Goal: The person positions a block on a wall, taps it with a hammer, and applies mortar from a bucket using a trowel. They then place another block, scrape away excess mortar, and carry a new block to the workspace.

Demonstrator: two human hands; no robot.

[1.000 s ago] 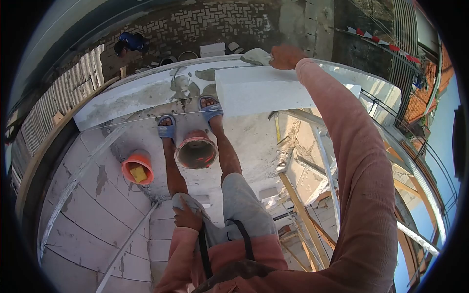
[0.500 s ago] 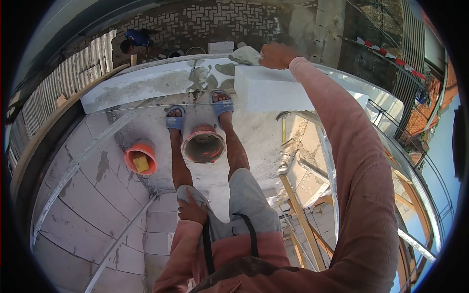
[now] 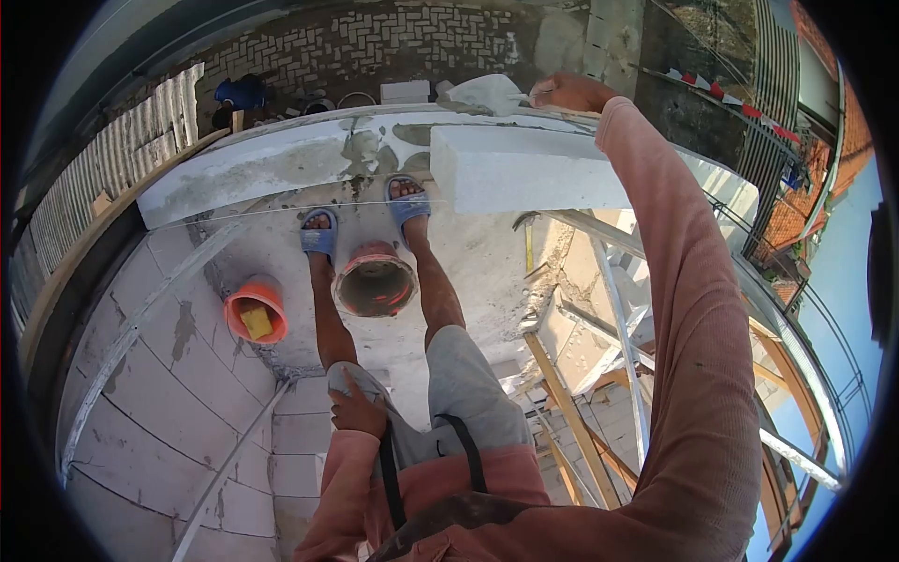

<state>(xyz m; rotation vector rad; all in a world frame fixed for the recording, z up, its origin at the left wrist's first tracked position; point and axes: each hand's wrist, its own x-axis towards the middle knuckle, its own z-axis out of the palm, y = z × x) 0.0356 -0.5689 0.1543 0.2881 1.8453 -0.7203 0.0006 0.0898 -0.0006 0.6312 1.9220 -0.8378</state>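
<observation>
Pale-grey, flat-bladed trowel [image 3: 486, 93] extended leftward from the right hand [image 3: 568, 94], beyond the white rectangular block [image 3: 524, 169], long axis roughly crosswise. Right fingers curled about its handle end; left hand [image 3: 359, 408], farther off, touched grey cloth shorts [image 3: 473, 384], grip unclear.

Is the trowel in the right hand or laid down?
In hand: the trowel extends from the right hand, whose fingers close at its handle end, the blade pointing to picture left.
</observation>
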